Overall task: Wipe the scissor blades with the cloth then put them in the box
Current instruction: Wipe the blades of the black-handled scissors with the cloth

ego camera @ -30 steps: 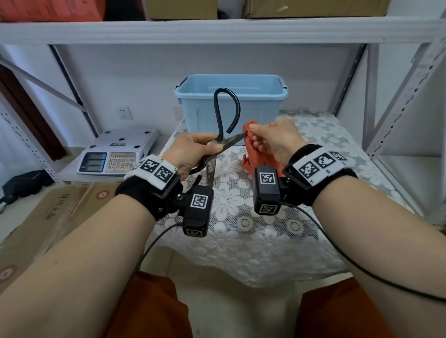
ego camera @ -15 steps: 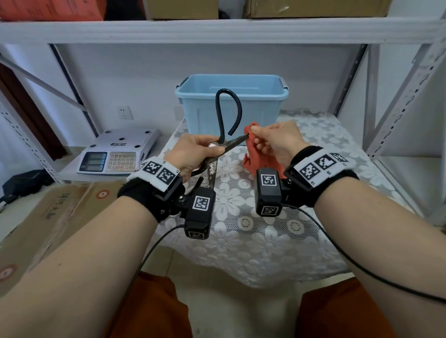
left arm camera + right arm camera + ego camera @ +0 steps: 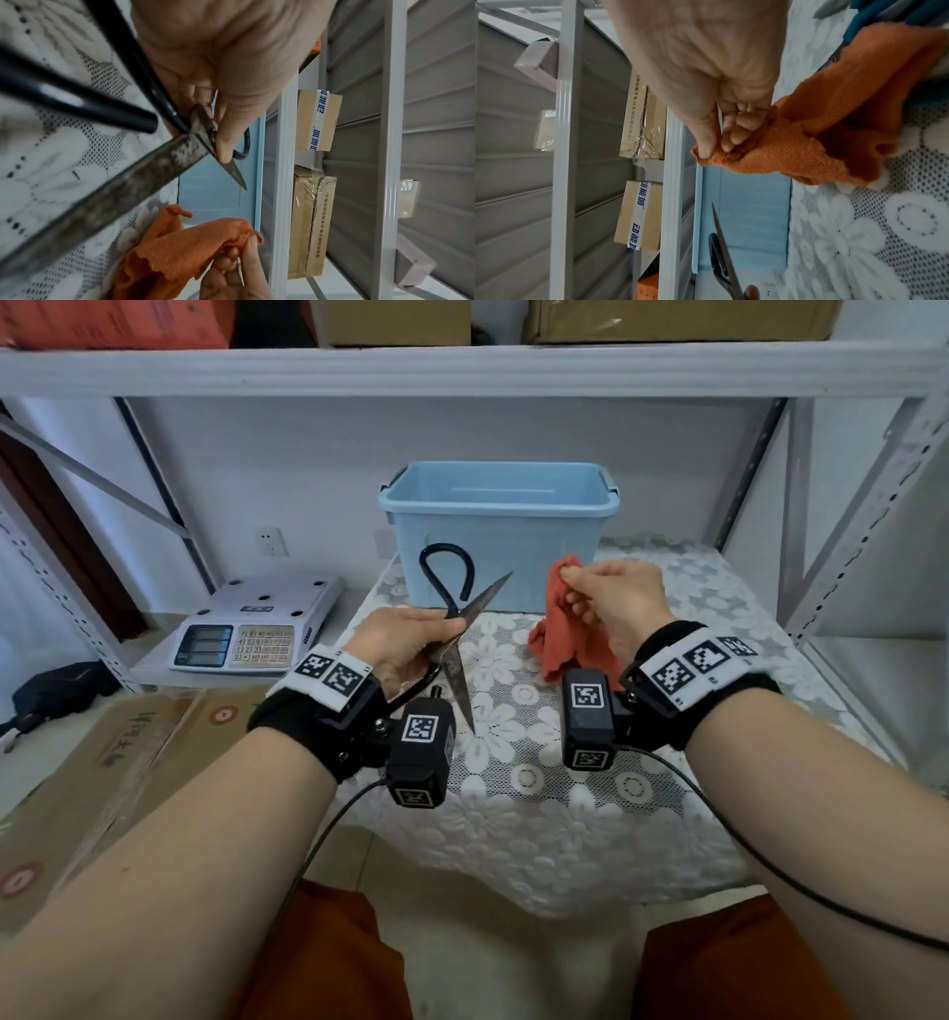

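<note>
Two bare forearms reach forward over a table draped in a white lace cloth with a flower pattern (image 3: pixel 539 814), each wrist wearing a black band with printed square markers and a small black camera block. Nearest on the left, the left hand (image 3: pixel 405 644) grips a pair of old steel scissors with dull, spotted blades and black loop handles (image 3: pixel 454 629) at the pivot, thumb pressed on the joint. Its blades are spread wide: one points down toward the tablecloth, the other slants up to the right, and one black handle loop stands up above the hand. Level with it on the right, the right hand (image 3: pixel 611 603) pinches a crumpled orange-red cloth (image 3: pixel 557 634) between thumb and fingertips, the rest of it hanging down toward the table. Cloth and upper blade tip are near each other but apart, with a clear gap between them. Behind both hands, at the back of the table, sits an open light-blue plastic storage box (image 3: pixel 498 526). Off to the left, on a lower shelf, lies a white electronic weighing scale with a keypad (image 3: pixel 257 629). Overhead, a grey metal shelf carries brown cardboard cartons (image 3: pixel 400 320).
</note>
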